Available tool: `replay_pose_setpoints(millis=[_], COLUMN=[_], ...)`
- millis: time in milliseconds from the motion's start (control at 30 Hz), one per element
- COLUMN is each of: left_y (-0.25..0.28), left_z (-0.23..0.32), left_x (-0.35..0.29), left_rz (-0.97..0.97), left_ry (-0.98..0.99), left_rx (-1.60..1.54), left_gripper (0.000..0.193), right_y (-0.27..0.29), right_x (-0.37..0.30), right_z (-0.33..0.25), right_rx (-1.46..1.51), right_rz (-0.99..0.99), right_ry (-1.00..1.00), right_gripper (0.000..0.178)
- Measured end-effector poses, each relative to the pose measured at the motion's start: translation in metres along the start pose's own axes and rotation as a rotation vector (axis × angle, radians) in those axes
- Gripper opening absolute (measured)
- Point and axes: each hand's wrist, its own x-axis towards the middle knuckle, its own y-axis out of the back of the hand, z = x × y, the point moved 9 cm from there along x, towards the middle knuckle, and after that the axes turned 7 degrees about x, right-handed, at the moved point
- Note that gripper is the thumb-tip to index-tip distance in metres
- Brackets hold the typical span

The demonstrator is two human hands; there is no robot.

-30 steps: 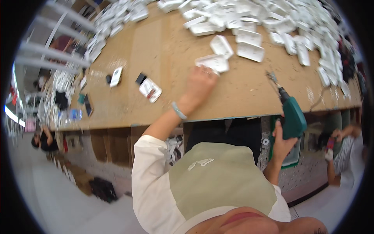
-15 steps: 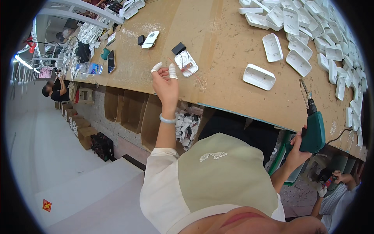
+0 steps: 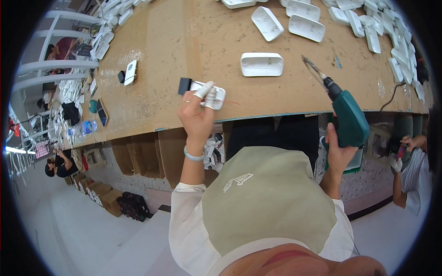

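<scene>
My right hand (image 3: 340,149) grips a dark green soldering gun (image 3: 351,117) by its handle. Its thin metal tip points up and left, above the table. White wraps cover some fingertips of my left hand (image 3: 198,112), which lie over a small white plastic case (image 3: 220,97). Those fingers are drawn together at the case, and whatever is between them is hidden. A black block (image 3: 185,86) sits at the case's left end, and a thin red wire (image 3: 234,102) sticks out to the right. Beyond lies an upturned white shell (image 3: 261,68), open side showing.
More white shells (image 3: 306,27) lie farther back, with a heap (image 3: 400,60) at the right. At the left are another white case (image 3: 130,72), a phone (image 3: 102,112) and a plastic bottle (image 3: 87,128). Cartons (image 3: 145,154) stand under the table edge. Another person (image 3: 412,170) works at right.
My left hand has come down onto the white case, its fingers closing together. My right hand still holds the soldering gun, now tilted farther left. The whole view has turned and shifted.
</scene>
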Motion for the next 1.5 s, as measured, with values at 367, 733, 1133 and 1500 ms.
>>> replay_pose_setpoints(millis=[367, 733, 1133, 1500], left_y=[-0.079, -0.095, -0.098, -0.103], left_z=[0.09, 0.097, 0.099, 0.092], left_x=[0.009, 0.022, 0.028, 0.025], left_rz=[-0.081, -0.036, -0.012, -0.099], left_ry=[-0.16, -0.148, -0.165, -0.166], left_rx=[-0.074, 0.25, 0.258, 0.301], left_gripper=[0.025, 0.011, 0.011, 0.014], right_y=[-0.009, -0.047, -0.054, -0.057], right_x=[-0.012, 0.001, 0.007, 0.006], right_z=[0.007, 0.007, 0.009, 0.01], right_rx=[-0.111, -0.212, -0.237, -0.252], right_rz=[-0.116, -0.33, -0.327, -0.343], right_ry=[0.02, 0.155, 0.211, 0.188], right_gripper=[0.012, 0.021, 0.024, 0.026])
